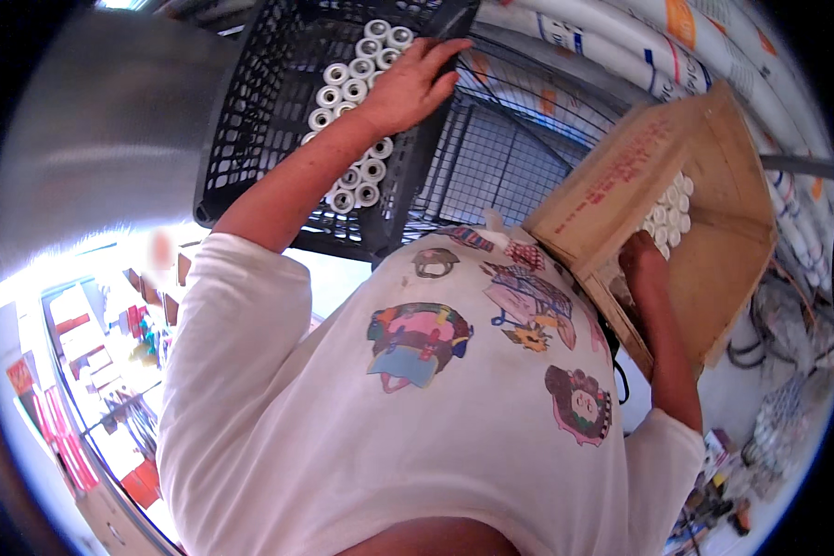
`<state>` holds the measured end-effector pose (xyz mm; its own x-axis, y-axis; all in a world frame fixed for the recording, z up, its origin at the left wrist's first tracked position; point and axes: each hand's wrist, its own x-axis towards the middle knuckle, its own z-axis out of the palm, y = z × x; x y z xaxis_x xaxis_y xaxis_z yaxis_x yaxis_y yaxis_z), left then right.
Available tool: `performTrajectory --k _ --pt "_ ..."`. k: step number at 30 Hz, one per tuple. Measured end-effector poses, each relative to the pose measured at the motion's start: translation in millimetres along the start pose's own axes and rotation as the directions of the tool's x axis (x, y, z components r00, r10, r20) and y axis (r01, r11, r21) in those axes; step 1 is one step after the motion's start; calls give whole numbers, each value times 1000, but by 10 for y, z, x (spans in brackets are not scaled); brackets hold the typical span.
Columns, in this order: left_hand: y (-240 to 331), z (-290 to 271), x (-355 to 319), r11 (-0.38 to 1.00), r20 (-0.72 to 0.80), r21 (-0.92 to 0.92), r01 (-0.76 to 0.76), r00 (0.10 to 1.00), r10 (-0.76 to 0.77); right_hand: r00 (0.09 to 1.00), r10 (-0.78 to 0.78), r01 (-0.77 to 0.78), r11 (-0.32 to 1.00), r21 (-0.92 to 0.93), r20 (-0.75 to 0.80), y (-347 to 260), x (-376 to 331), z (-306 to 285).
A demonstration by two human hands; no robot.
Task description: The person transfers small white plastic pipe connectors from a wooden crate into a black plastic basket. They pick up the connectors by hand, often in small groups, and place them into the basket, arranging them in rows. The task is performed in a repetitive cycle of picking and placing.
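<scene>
Spread fingers show on my left hand [412, 91], which lies over the right side of a black plastic crate [250, 139]. Rows of round white pipe fittings [353, 90], each with a hole in its middle, stand in the crate; my forearm covers part of them. Deep in an open cardboard box [612, 176] on the right is my right hand [643, 258]. It is beside a cluster of similar white cylindrical pieces [669, 218]. Its fingers are dark and partly hidden, so I cannot make out whether they grip a piece.
A black wire grid rack [496, 162] stands between the crate and the box. Long wrapped white pipes [612, 42] are stacked beyond them. A grey metal surface [102, 139] is left of the crate. Shelves with goods [102, 371] stand lower left, and bagged items [778, 408] lie lower right.
</scene>
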<state>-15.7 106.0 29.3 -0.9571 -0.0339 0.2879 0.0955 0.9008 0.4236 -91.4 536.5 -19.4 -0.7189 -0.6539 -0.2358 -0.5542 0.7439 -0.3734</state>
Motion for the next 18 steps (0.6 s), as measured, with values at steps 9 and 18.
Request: performTrajectory --k 9,18 --pt "60 -63 -8 998 66 -2 65 996 -65 1000 -11 11 997 -83 6 -66 27 -38" --pt "94 -83 -11 994 85 -2 113 990 -112 999 -14 14 1000 -20 -36 -83 -4 -58"
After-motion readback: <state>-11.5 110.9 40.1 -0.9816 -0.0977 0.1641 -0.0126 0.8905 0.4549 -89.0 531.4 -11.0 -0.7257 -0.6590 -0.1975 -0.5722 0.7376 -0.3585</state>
